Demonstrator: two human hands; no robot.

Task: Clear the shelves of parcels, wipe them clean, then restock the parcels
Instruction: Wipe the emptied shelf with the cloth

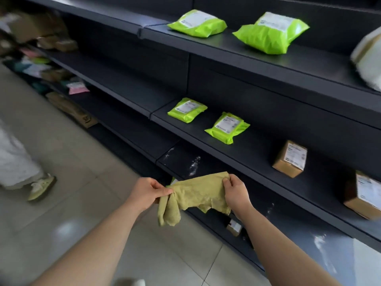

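The cloth (pixel 195 195) is limp, light and ragged-edged, stretched in the air between both hands just in front of the streaked lower shelf (pixel 177 162). The left hand (pixel 147 193) pinches a bunched end and the right hand (pixel 237 193) pinches the top corner; wadded in one palm it should wipe well. One shelf up, green parcels (pixel 187 110) and brown boxes (pixel 289 158) carry white labels, seemingly printed but too blurred to read

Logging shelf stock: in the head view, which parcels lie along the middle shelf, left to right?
Along it: first green mailer → second green mailer → small cardboard box → larger cardboard box, cut off by the frame's right edge.
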